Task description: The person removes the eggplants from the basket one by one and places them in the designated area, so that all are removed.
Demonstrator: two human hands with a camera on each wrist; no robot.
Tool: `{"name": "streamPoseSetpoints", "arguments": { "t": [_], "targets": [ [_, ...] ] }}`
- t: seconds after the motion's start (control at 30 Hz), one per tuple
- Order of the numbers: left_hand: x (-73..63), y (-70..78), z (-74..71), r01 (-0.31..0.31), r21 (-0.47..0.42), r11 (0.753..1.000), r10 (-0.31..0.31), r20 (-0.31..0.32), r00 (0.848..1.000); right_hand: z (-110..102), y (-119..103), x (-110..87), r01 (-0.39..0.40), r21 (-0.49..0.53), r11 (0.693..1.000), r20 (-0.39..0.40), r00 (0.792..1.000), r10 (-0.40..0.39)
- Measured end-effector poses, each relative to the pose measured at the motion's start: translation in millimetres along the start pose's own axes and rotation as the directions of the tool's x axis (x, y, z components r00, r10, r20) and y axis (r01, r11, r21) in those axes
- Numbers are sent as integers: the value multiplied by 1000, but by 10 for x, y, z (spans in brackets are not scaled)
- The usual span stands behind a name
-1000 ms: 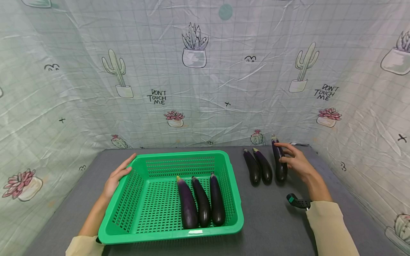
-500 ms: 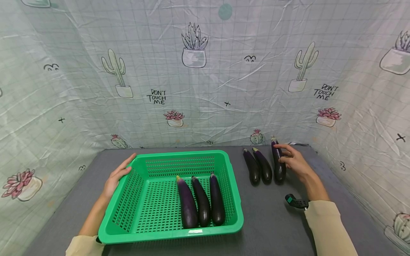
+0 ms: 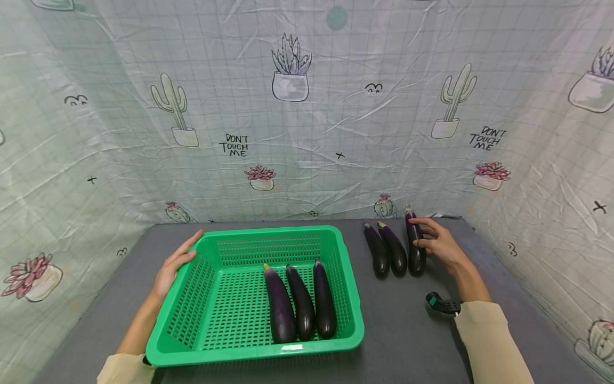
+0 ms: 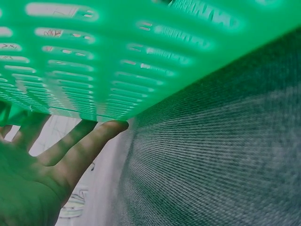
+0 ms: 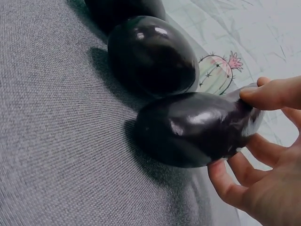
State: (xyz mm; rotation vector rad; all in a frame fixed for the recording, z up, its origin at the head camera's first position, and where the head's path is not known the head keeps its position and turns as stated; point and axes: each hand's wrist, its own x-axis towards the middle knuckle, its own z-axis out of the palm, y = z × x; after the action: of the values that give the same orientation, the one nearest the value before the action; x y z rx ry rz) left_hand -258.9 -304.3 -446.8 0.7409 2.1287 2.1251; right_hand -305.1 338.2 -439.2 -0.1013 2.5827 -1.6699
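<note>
My left hand (image 3: 169, 268) rests against the left side of a green plastic basket (image 3: 254, 352), its fingers straight along the outer wall in the left wrist view. Inside the basket three eggplants lie side by side toward the right: a purple eggplant (image 3: 280, 309), a dark middle eggplant (image 3: 302, 309) and a right eggplant (image 3: 325, 304). Out on the table to the right, my right hand (image 3: 442, 244) pinches the upper part of an eggplant (image 5: 188, 129) between thumb and fingers. Just left of it lie two more eggplants (image 3: 378, 253) (image 3: 395, 253), close together, stems pointing away.
A grey cloth covers the table (image 3: 388, 330). Behind and at both sides hangs a pale curtain (image 3: 336, 122) printed with cacti, meeting the table's far edge. A black strap piece (image 3: 442, 304) sticks out at my right wrist.
My right hand has shifted slightly to the left, and the eggplant in it has moved closer to the two beside it. The left hand and the basket stay nearly in place.
</note>
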Motion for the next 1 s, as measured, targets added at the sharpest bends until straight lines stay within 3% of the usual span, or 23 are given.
{"name": "streamPoseSetpoints", "arguments": {
  "t": [0.17, 0.43, 0.67, 1.0],
  "targets": [
    [2, -2, 10, -9, 71, 997, 11, -26, 1000, 4, 10, -3, 7, -14, 1000, 4, 1000, -7],
    [-14, -12, 10, -16, 3, 1000, 16, -1, 1000, 28, 53, 24, 1, -48, 999, -2, 1000, -1],
    [-6, -5, 15, -28, 55, 998, 29, -16, 999, 57, 50, 30, -6, -81, 997, -25, 1000, 4],
    [-9, -10, 8, -32, 17, 999, 32, 5, 999, 84, 73, 39, 17, -145, 989, -38, 999, -22]
  ]
}}
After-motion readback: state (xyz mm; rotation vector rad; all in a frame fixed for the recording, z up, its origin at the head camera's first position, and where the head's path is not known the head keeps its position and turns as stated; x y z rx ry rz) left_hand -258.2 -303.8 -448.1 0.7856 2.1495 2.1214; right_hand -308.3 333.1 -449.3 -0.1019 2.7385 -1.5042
